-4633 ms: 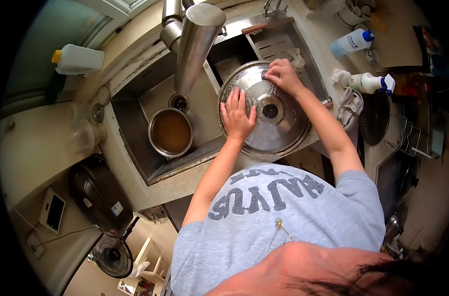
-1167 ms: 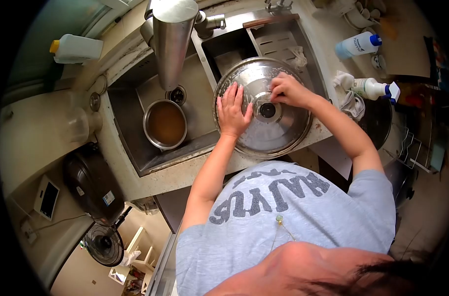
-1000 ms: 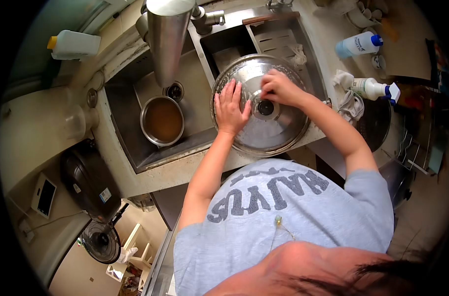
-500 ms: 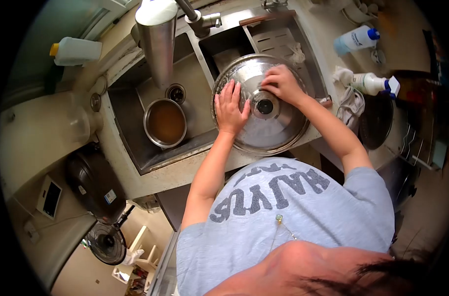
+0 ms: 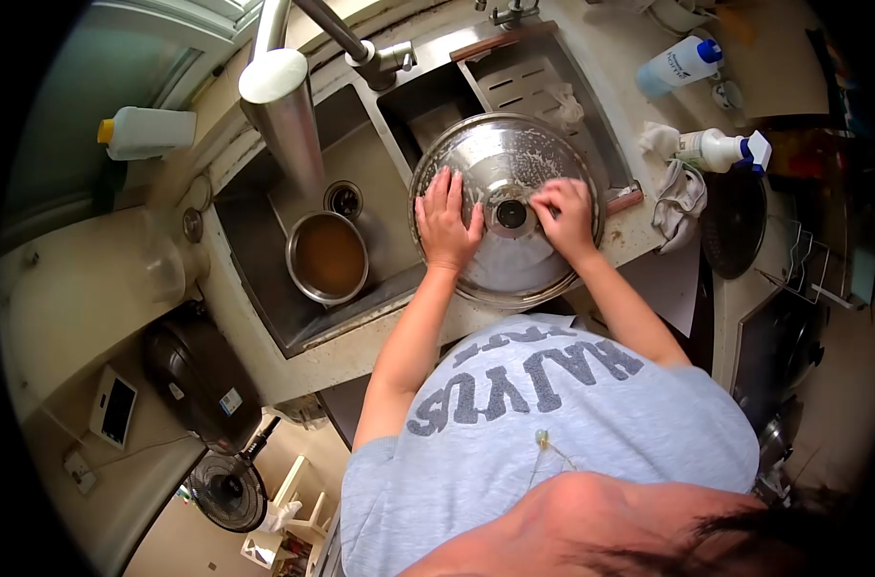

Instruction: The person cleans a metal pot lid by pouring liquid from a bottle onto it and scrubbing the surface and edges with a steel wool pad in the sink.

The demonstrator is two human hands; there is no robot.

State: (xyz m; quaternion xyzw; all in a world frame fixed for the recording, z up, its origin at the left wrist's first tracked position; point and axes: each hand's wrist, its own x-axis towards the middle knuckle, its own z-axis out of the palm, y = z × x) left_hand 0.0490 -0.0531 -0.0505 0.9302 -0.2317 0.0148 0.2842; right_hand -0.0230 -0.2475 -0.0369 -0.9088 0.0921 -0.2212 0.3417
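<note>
A large round metal pot lid (image 5: 514, 264) with a black knob (image 5: 511, 213) lies over the right part of the sink and its front edge. Whitish specks or suds cover its upper surface. My left hand (image 5: 447, 226) rests flat on the lid's left side, fingers stretched out. My right hand (image 5: 564, 213) is on the lid just right of the knob, its fingers curled and pressed together. Whatever those fingers may hold is hidden.
A metal pot of brown liquid (image 5: 328, 258) stands in the left sink basin (image 5: 380, 236), beside the drain (image 5: 343, 199). The faucet (image 5: 284, 106) hangs above. To the right are a spray bottle (image 5: 716, 151), a blue-capped bottle (image 5: 681, 67) and a cloth (image 5: 681, 197).
My right hand has moved toward me across the lid, from above the knob to its right side. My left hand stays on the lid. The camera view has shifted slightly.
</note>
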